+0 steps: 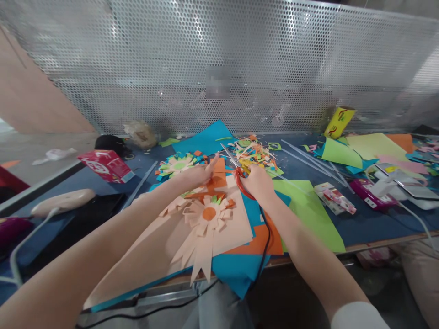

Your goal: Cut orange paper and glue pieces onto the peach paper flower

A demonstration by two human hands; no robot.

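My right hand (259,183) is closed round the red handle of a pair of scissors (231,156), whose blades are apart and point away to the left. A small yellow thing (245,164) shows beside the fingers; I cannot make it out. To the left, my left hand (204,172) grips an orange piece of paper (218,170), with one finger raised along it. Below both hands lies a peach paper rosette (202,217) with an orange centre and ribbon tails, on peach sheets (235,228). Another rosette, green and cream (179,164), rests behind my left wrist.
Paper scraps (255,153) heap behind the scissors. Blue paper (206,137) leans toward a perforated metal panel (219,45). Right: green sheet (308,210), clear sticks (308,160), purple device (372,194). Left: pink box (106,165), white device (63,202). A black cable (266,237) crosses the front edge.
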